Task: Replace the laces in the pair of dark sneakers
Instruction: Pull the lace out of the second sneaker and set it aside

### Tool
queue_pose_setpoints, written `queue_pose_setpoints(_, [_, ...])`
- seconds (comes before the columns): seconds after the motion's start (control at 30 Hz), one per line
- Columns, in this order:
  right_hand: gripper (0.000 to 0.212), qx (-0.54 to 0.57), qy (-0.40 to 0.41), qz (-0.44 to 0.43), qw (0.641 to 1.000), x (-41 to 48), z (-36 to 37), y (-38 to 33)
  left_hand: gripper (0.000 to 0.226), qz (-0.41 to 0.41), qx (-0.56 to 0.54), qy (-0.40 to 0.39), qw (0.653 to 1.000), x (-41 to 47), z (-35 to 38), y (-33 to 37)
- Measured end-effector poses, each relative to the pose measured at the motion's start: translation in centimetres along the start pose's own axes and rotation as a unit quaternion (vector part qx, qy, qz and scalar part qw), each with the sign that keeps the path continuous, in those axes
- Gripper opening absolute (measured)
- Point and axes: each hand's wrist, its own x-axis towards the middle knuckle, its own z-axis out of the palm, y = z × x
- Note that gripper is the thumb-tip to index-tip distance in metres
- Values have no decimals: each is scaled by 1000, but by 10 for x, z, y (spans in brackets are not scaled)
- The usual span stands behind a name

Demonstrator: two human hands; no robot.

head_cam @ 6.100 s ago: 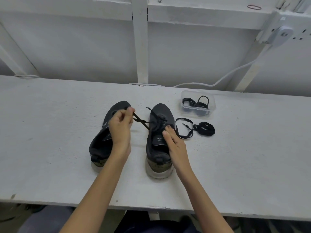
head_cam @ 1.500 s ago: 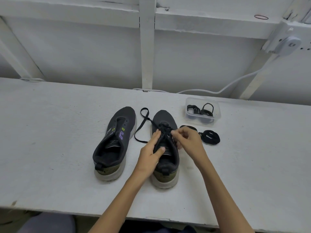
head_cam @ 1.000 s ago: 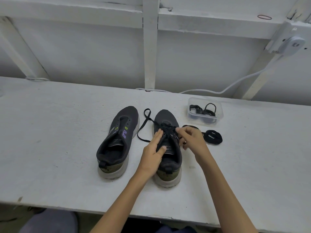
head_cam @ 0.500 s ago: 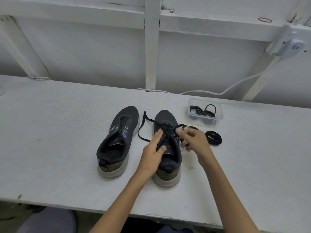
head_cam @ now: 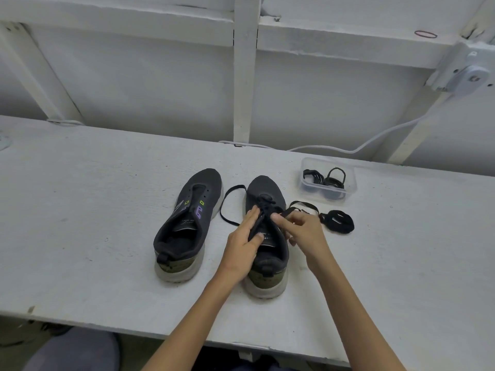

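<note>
Two dark sneakers stand side by side on the white bench, toes pointing away. The left sneaker (head_cam: 187, 223) has no lace in its eyelets. The right sneaker (head_cam: 267, 236) carries a black lace (head_cam: 230, 204) partly threaded near the toe, one end looping out to the left. My left hand (head_cam: 245, 238) rests on the right sneaker's left side, fingers straight, thumb on the tongue. My right hand (head_cam: 300, 231) pinches the lace's other end just right of the eyelets.
A coiled black lace (head_cam: 338, 221) lies on the bench (head_cam: 80, 210) right of the sneakers. Behind it stands a clear plastic box (head_cam: 328, 180) with more black laces. A white cable (head_cam: 348, 149) runs along the back wall.
Since 6 s ago my left hand let go of the lace end and moved onto the right sneaker. Over the last second my right hand has drawn the lace slightly right.
</note>
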Motion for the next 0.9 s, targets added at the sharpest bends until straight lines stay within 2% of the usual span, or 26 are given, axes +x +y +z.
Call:
queue_pose_setpoints(0.1, [27,-16,60,-31,998,9,-5,-8,62,-2,-4,-2,1000,-1,-1,0])
queue_pose_setpoints(0.17, [27,29,137,-37,989,17,-17,-17,61,-2,-7,-4,1000,-1,-1,1])
queue_pose_setpoints(0.23, [25,95,178,-42,979,22,-28,-24,61,-4,-11,-5,1000,-1,0,1])
queue_pose_setpoints(0.3, [25,102,150,-31,983,21,-29,-24,60,-6,-10,-3,1000,-2,-1,1])
queue_pose_setpoints(0.4, [28,25,42,11,999,12,-13,-9,60,-2,-1,1,1000,-1,-1,1])
queue_pose_setpoints(0.47, [27,11,-2,7,1000,4,0,1,60,-2,4,2,1000,-1,-1,1])
queue_pose_setpoints(0.53, [29,20,9,-23,1000,5,4,2,60,-2,3,1,1000,-1,-1,1])
queue_pose_setpoints(0.67, [31,65,157,-38,985,21,-13,-13,60,-8,-6,-3,1000,-3,-1,3])
queue_pose_setpoints(0.73, [30,118,196,-34,973,23,-22,-17,60,-15,-14,-1,1000,-3,-1,5])
queue_pose_setpoints(0.8, [27,126,162,-15,979,16,-19,-16,61,-15,-13,0,1000,-4,-1,5])
queue_pose_setpoints(0.9, [26,59,39,20,997,1,2,-3,62,-13,-3,4,1000,-3,-1,4])
